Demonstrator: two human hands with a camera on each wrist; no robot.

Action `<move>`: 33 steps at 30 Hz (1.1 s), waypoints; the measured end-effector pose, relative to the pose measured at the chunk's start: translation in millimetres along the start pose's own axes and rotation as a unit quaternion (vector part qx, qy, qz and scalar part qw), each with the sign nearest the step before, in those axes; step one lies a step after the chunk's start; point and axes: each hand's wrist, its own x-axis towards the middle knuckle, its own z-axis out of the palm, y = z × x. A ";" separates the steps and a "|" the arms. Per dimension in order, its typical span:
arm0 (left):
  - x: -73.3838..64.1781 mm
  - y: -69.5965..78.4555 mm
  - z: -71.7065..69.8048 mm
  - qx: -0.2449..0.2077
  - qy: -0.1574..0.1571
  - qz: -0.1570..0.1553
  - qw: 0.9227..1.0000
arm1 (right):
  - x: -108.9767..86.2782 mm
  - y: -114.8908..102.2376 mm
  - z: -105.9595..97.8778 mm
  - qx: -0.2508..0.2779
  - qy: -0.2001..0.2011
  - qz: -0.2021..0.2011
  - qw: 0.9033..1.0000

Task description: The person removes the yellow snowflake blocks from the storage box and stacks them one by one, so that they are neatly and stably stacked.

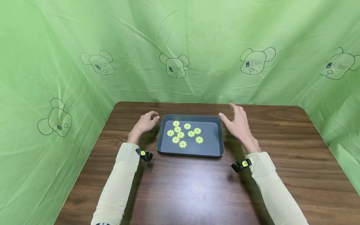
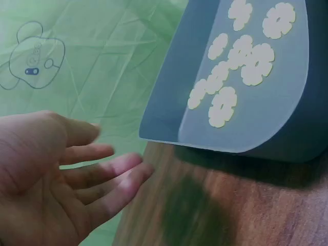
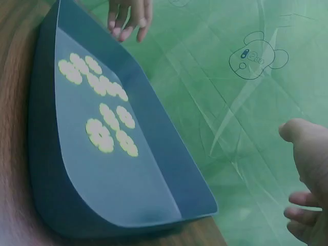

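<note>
A dark blue-grey rectangular tray [image 1: 208, 150] lies flat on the table. Several flat, yellow-green, notched discs shaped like flowers [image 1: 182, 144] are spread over its left and middle part, some of them touching or overlapping. Just off the tray's left side is my left hand [image 1: 147, 121], fingers loosely bent, holding nothing. My right hand [image 1: 238, 123] hovers off the right side with thumb and fingers spread apart, also holding nothing. In the left wrist view a gap shows between the left hand [image 2: 77, 174] and the tray wall [image 2: 174, 92].
The tray stands on a dark brown wood-grain table [image 1: 295, 150] with rounded far corners. Green cloth [image 1: 208, 47] printed with bear-head outlines hangs behind and at both sides. Each wrist carries a small black camera, the left camera [image 1: 144, 155] and the right camera [image 1: 240, 165].
</note>
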 end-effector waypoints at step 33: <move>3.2 -3.7 14.1 -0.096 -0.089 -0.043 0.990 | -29.5 -18.0 70.1 0.055 -0.177 -0.033 0.982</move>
